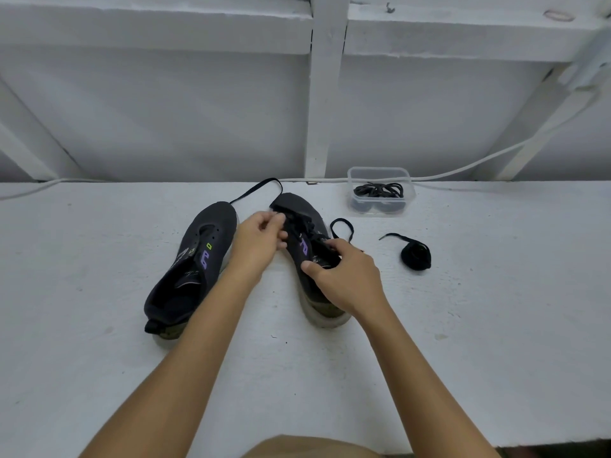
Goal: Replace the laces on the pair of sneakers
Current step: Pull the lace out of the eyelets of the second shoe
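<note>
A: While the right sneaker is lying toe-away at the worktop's centre, what are the hands doing?
B: The left hand is pinching its black lace near the toe; the right hand is gripping the shoe's collar.
A: And the others?
B: The unlaced left sneaker is sitting at nine o'clock, a rolled lace at three, a clear tub of laces at one.

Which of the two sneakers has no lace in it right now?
The left sneaker: its eyelets sit bare and neither hand touches it. The right sneaker has a black lace threaded, with both hands working on it.
</note>
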Demonstrator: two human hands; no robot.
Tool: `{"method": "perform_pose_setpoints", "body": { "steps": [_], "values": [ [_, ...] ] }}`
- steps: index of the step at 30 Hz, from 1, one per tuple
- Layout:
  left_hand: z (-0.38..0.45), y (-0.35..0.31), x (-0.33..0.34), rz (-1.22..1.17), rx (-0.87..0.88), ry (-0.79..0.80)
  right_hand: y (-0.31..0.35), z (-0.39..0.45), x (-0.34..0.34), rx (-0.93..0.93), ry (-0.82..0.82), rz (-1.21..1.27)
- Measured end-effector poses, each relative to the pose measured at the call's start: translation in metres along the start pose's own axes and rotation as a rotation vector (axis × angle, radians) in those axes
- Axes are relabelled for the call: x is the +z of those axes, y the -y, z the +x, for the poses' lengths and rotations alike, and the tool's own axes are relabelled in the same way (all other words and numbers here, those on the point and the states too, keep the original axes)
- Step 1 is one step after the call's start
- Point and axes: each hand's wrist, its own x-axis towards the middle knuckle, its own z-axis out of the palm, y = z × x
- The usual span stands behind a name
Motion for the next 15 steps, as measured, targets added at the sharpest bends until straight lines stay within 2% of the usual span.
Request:
{"method": "perform_pose_setpoints", "body": {
  "steps": [2, 4, 8, 12, 13, 15],
  "values": [
    [-0.004, 0.002, 0.007, -0.124, -0.072, -0.035, 0.0, 0.0, 0.001, -0.003, -0.004, -0.007],
    [-0.011, 0.01, 0.01, -0.108, -0.088, 0.044, 0.0, 0.001, 0.002, -0.001, -0.006, -0.006],
    [-0.017, 0.017, 0.001, 0.019, 0.037, 0.206, 0.0, 0.003, 0.002, -0.004, 0.001, -0.027],
    [-0.009, 0.011, 0.0, 0.24, 0.11, 0.184, 0.0, 0.003, 0.002, 0.005, -0.004, -0.027],
    [-0.008, 0.008, 0.002, 0.226, 0.107, 0.155, 0.0, 0.002, 0.002, 0.005, -0.004, -0.025],
    [-0.004, 0.003, 0.007, 0.033, 0.045, -0.006, 0.001, 0.002, 0.002, 0.005, -0.005, -0.018]
  ]
}}
